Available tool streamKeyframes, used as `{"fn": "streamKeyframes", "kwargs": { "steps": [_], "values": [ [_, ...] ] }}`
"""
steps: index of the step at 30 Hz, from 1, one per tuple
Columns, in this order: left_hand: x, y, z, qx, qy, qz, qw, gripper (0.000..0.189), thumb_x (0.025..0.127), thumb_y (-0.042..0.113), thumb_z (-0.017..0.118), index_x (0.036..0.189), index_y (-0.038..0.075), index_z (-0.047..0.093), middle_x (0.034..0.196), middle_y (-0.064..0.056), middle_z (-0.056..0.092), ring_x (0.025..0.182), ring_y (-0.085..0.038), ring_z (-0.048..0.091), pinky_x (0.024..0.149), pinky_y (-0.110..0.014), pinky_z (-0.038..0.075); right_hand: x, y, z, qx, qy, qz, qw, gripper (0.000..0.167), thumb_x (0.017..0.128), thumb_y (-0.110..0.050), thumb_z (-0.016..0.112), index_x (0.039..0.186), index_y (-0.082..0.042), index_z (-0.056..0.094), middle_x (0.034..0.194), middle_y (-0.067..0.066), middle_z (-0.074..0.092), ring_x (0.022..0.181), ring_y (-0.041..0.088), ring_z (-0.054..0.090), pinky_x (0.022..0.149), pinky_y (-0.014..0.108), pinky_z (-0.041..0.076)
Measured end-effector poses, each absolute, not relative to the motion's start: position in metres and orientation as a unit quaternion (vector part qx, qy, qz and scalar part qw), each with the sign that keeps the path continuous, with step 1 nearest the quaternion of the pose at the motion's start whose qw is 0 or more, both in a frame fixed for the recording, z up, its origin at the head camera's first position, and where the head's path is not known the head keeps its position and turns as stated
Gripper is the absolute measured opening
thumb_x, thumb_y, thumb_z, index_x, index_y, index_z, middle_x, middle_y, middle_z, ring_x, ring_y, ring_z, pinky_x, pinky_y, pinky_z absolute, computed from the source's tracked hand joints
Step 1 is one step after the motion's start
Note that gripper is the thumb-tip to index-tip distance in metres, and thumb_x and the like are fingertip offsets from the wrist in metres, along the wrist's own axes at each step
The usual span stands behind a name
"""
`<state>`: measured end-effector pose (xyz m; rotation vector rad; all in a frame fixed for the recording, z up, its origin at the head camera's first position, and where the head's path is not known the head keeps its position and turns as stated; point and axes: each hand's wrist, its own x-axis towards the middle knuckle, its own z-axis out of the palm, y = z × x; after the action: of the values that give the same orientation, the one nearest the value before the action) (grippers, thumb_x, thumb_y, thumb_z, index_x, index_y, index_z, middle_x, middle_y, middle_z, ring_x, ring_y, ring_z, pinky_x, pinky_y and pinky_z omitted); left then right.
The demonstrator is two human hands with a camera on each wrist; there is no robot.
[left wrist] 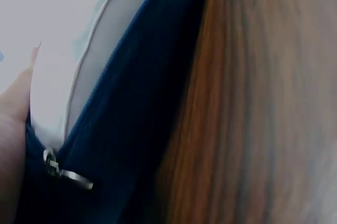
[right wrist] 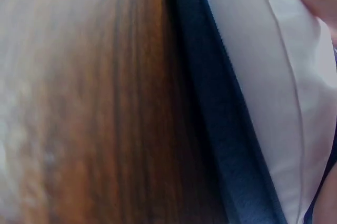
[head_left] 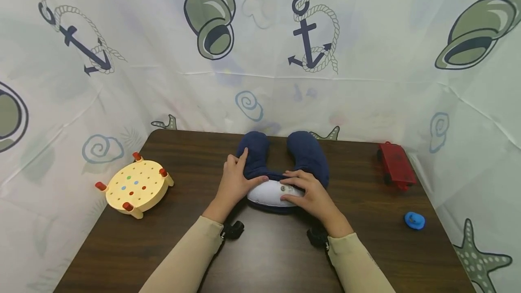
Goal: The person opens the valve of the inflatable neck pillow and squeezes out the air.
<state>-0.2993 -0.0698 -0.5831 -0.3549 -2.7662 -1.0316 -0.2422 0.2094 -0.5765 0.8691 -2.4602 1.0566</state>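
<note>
A navy U-shaped neck pillow (head_left: 310,153) lies on the table with its two arms pointing away. Its cover is unzipped along the near curve, so the white inner cushion (head_left: 260,193) with a small round valve (head_left: 283,188) shows. My left hand (head_left: 235,180) rests on the pillow's left side, index finger straight along the arm and thumb at the upper edge of the white part. Fingers and thumb of my right hand (head_left: 311,191) lie spread on the white cushion, either side of the valve. In the left wrist view a metal zip pull (left wrist: 73,177) hangs at the opening's end.
On the left of the brown table (head_left: 277,257) a yellow round toy stool (head_left: 136,186) lies with its red-tipped legs up. At the right are a red toy cart (head_left: 396,165) and a small blue object (head_left: 414,220). A printed cloth (head_left: 268,103) hangs behind the table.
</note>
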Motion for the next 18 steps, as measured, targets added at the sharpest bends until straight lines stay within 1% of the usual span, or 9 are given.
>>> {"fn": "streamKeyframes", "kwargs": {
  "steps": [2,4,6,8,9,11,14,16,18],
  "values": [
    [-0.301,-0.072,-0.586,-0.109,-0.928,-0.351,0.065,0.123,0.078,0.078,0.084,0.174,0.023,0.03,0.139,-0.014,0.044,0.118,-0.033,0.042,0.097,-0.05,0.054,-0.243,0.208,-0.58,0.3,-0.861,0.379,0.158,0.043,0.084,-0.028,0.096,0.124,-0.023,0.083,0.137,0.001,0.075,0.131,0.026,0.067,0.109,0.05,0.053],
    [-0.302,-0.073,-0.588,-0.109,-0.924,-0.364,0.053,0.122,0.078,0.077,0.085,0.173,0.02,0.034,0.158,-0.016,0.036,0.133,-0.039,0.038,0.107,-0.059,0.051,-0.244,0.206,-0.584,0.295,-0.858,0.39,0.158,0.037,0.085,-0.027,0.096,0.12,-0.024,0.085,0.13,-0.001,0.077,0.126,0.024,0.069,0.106,0.047,0.053],
    [-0.303,-0.074,-0.59,-0.114,-0.918,-0.377,0.048,0.12,0.078,0.076,0.086,0.171,0.017,0.038,0.175,-0.018,0.022,0.152,-0.047,0.027,0.119,-0.07,0.04,-0.245,0.205,-0.587,0.29,-0.852,0.407,0.157,0.033,0.085,-0.025,0.096,0.117,-0.024,0.085,0.124,-0.003,0.078,0.124,0.023,0.07,0.104,0.044,0.053],
    [-0.304,-0.074,-0.593,-0.124,-0.909,-0.396,0.044,0.116,0.08,0.073,0.087,0.168,0.014,0.04,0.183,-0.017,0.008,0.165,-0.051,0.013,0.125,-0.077,0.028,-0.245,0.204,-0.588,0.287,-0.846,0.421,0.157,0.032,0.085,-0.024,0.096,0.115,-0.024,0.086,0.119,-0.005,0.078,0.123,0.022,0.07,0.104,0.042,0.053],
    [-0.305,-0.075,-0.594,-0.128,-0.905,-0.404,0.041,0.115,0.08,0.071,0.087,0.167,0.012,0.041,0.185,-0.014,0.004,0.168,-0.05,0.007,0.126,-0.078,0.023,-0.245,0.204,-0.589,0.286,-0.844,0.426,0.158,0.031,0.085,-0.024,0.096,0.114,-0.024,0.086,0.117,-0.005,0.078,0.123,0.022,0.07,0.105,0.042,0.053],
    [-0.306,-0.076,-0.596,-0.135,-0.897,-0.42,0.036,0.112,0.082,0.068,0.088,0.166,0.011,0.041,0.186,-0.008,0.002,0.17,-0.048,0.005,0.128,-0.078,0.019,-0.245,0.204,-0.589,0.287,-0.84,0.432,0.159,0.03,0.084,-0.024,0.096,0.113,-0.025,0.086,0.114,-0.007,0.078,0.124,0.022,0.069,0.106,0.042,0.052],
    [-0.307,-0.076,-0.598,-0.135,-0.887,-0.44,0.023,0.115,0.081,0.065,0.09,0.168,0.012,0.036,0.186,-0.003,0.006,0.169,-0.045,0.011,0.128,-0.075,0.025,-0.245,0.203,-0.59,0.285,-0.839,0.435,0.159,0.029,0.085,-0.025,0.096,0.112,-0.026,0.086,0.109,-0.01,0.076,0.125,0.021,0.069,0.106,0.04,0.051],
    [-0.307,-0.076,-0.598,-0.132,-0.885,-0.447,0.022,0.118,0.08,0.063,0.092,0.17,0.014,0.033,0.185,-0.002,0.008,0.167,-0.045,0.015,0.128,-0.073,0.026,-0.245,0.203,-0.591,0.283,-0.839,0.439,0.154,0.028,0.085,-0.025,0.096,0.111,-0.026,0.086,0.105,-0.011,0.075,0.127,0.02,0.069,0.106,0.039,0.05],
    [-0.307,-0.076,-0.598,-0.131,-0.883,-0.45,0.022,0.121,0.08,0.062,0.093,0.171,0.014,0.03,0.185,-0.002,0.008,0.167,-0.045,0.016,0.129,-0.072,0.026,-0.245,0.203,-0.592,0.276,-0.839,0.444,0.148,0.025,0.086,-0.025,0.095,0.11,-0.026,0.087,0.105,-0.012,0.074,0.127,0.02,0.068,0.106,0.038,0.049]
  ]
}}
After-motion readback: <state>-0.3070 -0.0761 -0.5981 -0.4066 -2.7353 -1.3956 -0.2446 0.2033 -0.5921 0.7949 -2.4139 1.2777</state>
